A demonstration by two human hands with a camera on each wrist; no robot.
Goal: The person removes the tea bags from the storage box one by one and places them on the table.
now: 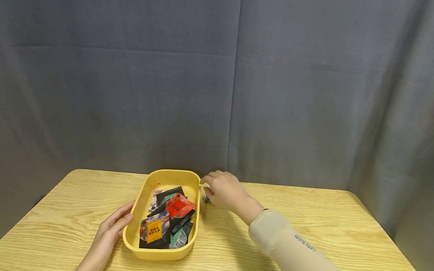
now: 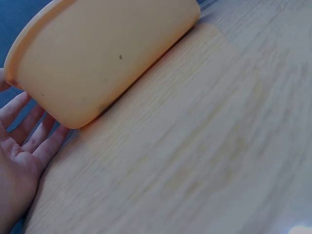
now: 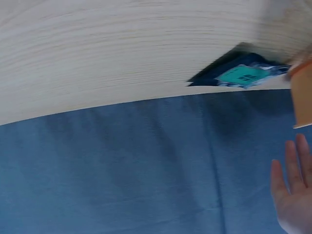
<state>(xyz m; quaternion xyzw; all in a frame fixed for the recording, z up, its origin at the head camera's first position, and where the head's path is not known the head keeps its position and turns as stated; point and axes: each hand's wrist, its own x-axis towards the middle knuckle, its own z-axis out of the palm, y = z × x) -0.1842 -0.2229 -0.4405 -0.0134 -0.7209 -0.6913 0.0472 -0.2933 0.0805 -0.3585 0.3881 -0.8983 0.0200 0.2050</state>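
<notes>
My left hand (image 1: pixel 107 231) rests against the left outer side of a yellow plastic bin (image 1: pixel 160 254), its fingers (image 2: pixel 46 134) fairly straight along the wall. Inside lie several flat packets, among them a red-labelled packet (image 1: pixel 176 206) and a yellow-labelled packet (image 1: pixel 154 231). At the bin's far right rim is my right hand (image 1: pixel 226 189); in the right wrist view its fingers (image 3: pixel 292 168) are extended and hold nothing. A dark packet with a green label (image 3: pixel 243 74) is beside the bin, apart from those fingers. Most of this packet is hidden behind my right hand in the head view.
The wood-grain table (image 1: pixel 307 218) extends to both sides of the bin. A grey curtain (image 1: pixel 293 94) hangs right behind its back edge, with another fold down the right side. My right sleeve (image 1: pixel 292 245) crosses the table's front right.
</notes>
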